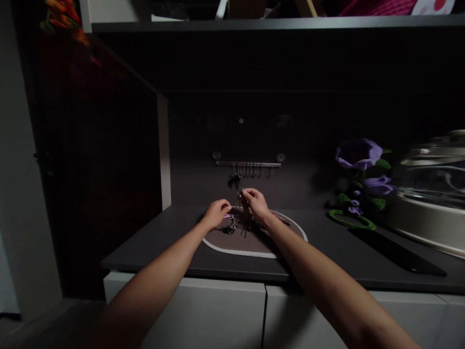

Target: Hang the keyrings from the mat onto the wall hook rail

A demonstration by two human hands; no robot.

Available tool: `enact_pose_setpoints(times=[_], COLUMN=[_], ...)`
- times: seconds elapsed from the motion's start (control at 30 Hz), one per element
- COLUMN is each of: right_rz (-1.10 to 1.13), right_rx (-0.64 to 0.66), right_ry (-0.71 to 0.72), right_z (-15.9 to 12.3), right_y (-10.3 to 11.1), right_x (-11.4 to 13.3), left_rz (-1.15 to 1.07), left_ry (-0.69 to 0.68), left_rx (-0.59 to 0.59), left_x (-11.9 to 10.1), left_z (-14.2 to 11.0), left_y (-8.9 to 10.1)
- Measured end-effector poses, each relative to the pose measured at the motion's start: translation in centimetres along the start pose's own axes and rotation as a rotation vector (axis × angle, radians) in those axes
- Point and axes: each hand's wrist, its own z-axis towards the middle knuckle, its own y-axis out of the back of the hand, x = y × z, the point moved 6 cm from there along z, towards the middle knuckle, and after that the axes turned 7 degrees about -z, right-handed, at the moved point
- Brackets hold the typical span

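My right hand (255, 202) pinches a small bunch of keys (239, 196) that dangles above the mat. To the left, my left hand (217, 212) has its fingertips drawn together, close to a pink-strapped keychain (228, 216) on the mat; whether they grip it is too dark to tell. Just below lies a metal key ring (231, 228). More small dark keys or charms (250, 227) rest between the hands, partly in shadow. All of these are on or over a brown oval mat (243, 246) with a white border.
Behind the hands, a clear rail with hooks (249, 164) is fixed to the wall, and a dark keychain (236, 180) hangs from it. Purple flowers (359, 154) and a domed appliance (428, 208) stand right on the grey counter (145, 245). A shelf (276, 23) spans overhead.
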Motion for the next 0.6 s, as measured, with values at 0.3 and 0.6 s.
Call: enact_pose_setpoints(times=[0.3, 0.6], right_rz=[0.018, -0.152], right_rx=[-0.098, -0.309], right_ry=[0.023, 0.010], right_z=[4.0, 8.0], right_y=[1.0, 2.2], right_x=[2.1, 1.8], left_rz=[0.246, 0.287], left_ry=[-0.043, -0.023], left_rx=[-0.051, -0.040], left_x=[1.2, 0.7], left_z=[0.1, 0.2], left_y=[0.2, 0.0])
